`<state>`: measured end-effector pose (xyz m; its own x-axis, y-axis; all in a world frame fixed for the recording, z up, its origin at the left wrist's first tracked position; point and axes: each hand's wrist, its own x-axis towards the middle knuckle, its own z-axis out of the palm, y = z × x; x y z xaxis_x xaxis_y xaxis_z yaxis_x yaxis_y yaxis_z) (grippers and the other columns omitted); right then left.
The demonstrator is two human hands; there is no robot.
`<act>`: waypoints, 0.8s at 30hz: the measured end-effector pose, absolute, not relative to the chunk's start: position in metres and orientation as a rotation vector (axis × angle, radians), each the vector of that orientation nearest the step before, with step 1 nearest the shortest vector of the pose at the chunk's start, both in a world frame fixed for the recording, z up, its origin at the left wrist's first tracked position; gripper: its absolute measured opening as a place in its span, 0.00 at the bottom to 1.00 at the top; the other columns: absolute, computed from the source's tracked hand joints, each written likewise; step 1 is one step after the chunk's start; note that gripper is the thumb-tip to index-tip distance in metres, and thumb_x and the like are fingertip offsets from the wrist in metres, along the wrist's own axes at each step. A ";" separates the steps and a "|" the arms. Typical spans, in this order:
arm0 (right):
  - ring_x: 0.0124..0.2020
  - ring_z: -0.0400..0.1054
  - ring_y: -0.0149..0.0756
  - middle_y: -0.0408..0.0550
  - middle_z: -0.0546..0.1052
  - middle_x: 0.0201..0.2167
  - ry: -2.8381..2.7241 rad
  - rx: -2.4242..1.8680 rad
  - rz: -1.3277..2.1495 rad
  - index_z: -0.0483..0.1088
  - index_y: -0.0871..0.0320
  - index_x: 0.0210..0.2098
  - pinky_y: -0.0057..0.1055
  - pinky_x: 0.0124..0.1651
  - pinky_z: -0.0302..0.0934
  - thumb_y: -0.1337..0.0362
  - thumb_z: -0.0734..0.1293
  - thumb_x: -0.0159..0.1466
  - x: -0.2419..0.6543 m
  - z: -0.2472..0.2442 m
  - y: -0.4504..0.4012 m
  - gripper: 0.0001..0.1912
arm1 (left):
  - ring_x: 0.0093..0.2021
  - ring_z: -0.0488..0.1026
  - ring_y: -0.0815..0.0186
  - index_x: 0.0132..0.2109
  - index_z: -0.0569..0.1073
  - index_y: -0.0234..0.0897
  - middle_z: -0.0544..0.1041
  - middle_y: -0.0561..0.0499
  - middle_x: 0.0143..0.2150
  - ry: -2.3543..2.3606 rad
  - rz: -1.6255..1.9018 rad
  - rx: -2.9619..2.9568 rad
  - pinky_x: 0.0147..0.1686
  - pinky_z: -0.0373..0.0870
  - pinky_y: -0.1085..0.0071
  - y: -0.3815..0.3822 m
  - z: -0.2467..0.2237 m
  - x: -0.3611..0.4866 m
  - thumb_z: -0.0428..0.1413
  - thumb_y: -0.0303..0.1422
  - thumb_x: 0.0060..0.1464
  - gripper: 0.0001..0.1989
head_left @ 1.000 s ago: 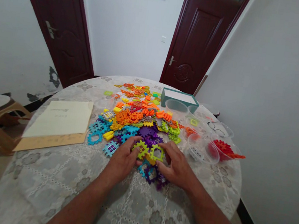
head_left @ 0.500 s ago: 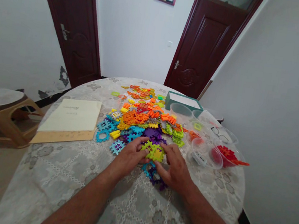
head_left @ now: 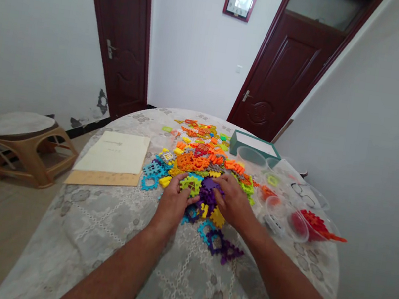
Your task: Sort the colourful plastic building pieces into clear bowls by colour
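Over the front of a colourful pile, my left hand (head_left: 173, 204) pinches a lime green building piece (head_left: 191, 185) with toothed edges and a window-like lattice. My right hand (head_left: 235, 206) is beside it, thumb and fingers closed about a purple building piece (head_left: 210, 185) at the pile's front; its fingertips are partly hidden. Below the hands are a yellow toothed piece (head_left: 217, 217) and a dark blue-purple ring piece (head_left: 193, 212). Nearer me, a light blue piece (head_left: 205, 230) touches purple frame pieces (head_left: 216, 242) on the tablecloth.
Orange pieces (head_left: 192, 162) and blue pieces (head_left: 152, 168) spread through the pile. Paper sheets (head_left: 114, 153) lie at the left. On the right stand a green-edged box (head_left: 254, 146), clear plastic tubs (head_left: 253, 156) and a tub's red pieces (head_left: 310, 221). A stool (head_left: 22, 145) stands beyond the table's left edge.
Both hands held the lime green piece together; now only my left hand has it. My right hand has moved away to a purple piece in the pile. The view has swung left.
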<state>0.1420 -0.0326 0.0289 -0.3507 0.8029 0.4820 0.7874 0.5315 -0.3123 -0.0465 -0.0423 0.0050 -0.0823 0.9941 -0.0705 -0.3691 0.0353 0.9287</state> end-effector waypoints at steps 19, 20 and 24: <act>0.38 0.72 0.42 0.52 0.77 0.38 -1.927 -1.515 -0.146 0.74 0.58 0.44 0.35 0.45 0.64 0.64 0.61 0.69 0.153 0.007 -0.022 0.10 | 0.47 0.75 0.62 0.58 0.71 0.38 0.73 0.43 0.51 0.913 1.343 0.705 0.45 0.83 0.64 -0.049 0.007 -0.043 0.56 0.26 0.52 0.25; 0.36 0.72 0.41 0.50 0.78 0.36 -1.874 -1.519 -0.078 0.74 0.58 0.44 0.34 0.43 0.64 0.63 0.62 0.69 0.157 0.007 -0.027 0.10 | 0.48 0.75 0.62 0.59 0.71 0.38 0.73 0.43 0.50 0.907 1.316 0.716 0.45 0.83 0.63 -0.049 0.007 -0.043 0.57 0.27 0.53 0.24; 0.31 0.73 0.38 0.46 0.79 0.32 -1.730 -1.475 0.155 0.75 0.56 0.47 0.32 0.38 0.65 0.59 0.63 0.71 0.158 0.007 -0.044 0.12 | 0.51 0.76 0.58 0.57 0.73 0.38 0.74 0.41 0.51 0.860 1.218 0.708 0.45 0.83 0.62 -0.052 0.008 -0.042 0.58 0.32 0.57 0.20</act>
